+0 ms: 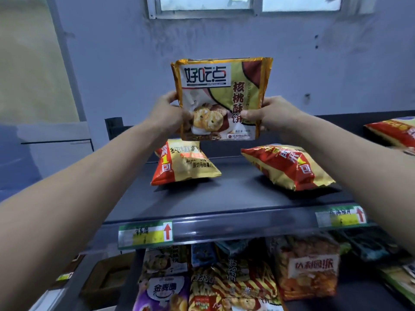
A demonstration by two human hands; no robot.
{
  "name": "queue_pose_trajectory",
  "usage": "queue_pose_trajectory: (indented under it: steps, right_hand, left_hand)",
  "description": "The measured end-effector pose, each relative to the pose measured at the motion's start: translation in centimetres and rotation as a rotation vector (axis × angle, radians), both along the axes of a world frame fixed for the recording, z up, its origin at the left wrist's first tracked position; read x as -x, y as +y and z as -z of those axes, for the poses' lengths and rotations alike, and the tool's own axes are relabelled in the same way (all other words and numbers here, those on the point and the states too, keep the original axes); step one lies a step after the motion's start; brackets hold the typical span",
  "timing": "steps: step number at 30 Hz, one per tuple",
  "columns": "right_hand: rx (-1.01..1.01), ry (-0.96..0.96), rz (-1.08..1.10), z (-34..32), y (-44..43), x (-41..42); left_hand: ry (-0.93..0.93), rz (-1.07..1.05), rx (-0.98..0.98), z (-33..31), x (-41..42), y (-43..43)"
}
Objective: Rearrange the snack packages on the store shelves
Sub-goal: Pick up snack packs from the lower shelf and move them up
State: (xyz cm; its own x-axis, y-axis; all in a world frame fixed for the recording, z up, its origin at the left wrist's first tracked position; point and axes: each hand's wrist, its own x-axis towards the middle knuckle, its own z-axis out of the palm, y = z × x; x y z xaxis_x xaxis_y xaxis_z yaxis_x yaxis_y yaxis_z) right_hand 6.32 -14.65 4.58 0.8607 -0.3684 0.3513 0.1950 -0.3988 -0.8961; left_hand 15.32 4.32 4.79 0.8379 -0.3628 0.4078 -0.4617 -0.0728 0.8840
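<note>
Head view: glossy gold-green foil cookie pack (221, 97), biscuit pic on front, upright in the air above dark grey metal top shelf (235, 196). L hand (166, 114) & R hand (272, 114): fingers (251, 113) curled, pinching its side edges. On top shelf: red-gold foil chip bag (186, 164), second chip bag (289, 167) apart at right. Lower shelf (363, 297) holds mixed snack packs (235, 286).

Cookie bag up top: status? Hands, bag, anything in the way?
Gripping cookie bag by its sides, left hand and right hand. Bag upright, above upper shelf. Below it left chip bag, right chip bag, gap between.
</note>
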Motion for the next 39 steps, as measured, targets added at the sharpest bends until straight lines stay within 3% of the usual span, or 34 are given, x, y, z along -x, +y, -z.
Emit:
queue_pose_trajectory:
  steps: [12,18,22,30,36,39]
  right_hand:
    - [0.078,0.03,0.138,-1.6,-13.1,2.5]
    - [0.114,0.094,0.223,-0.3,-22.0,4.0]
    - [0.124,0.174,0.226,1.4,-25.7,2.7]
    - [0.111,0.27,0.099,5.0,-26.6,-2.9]
    - [0.146,0.307,-0.086,6.2,-22.5,-6.9]
    - [0.178,0.309,-0.077,6.6,-21.9,-8.3]
  left_hand:
    - [0.023,0.092,0.07,-0.4,0.6,-14.3]
    - [0.047,0.142,-0.035,1.1,0.6,-24.0]
    - [0.019,0.138,-0.242,2.5,-0.2,-27.6]
    - [-0.041,0.027,-0.76,5.2,-2.4,-26.0]
    - [0.013,-0.197,-0.798,6.1,-3.9,-21.2]
    - [0.056,-0.201,-0.73,6.0,-4.5,-20.3]
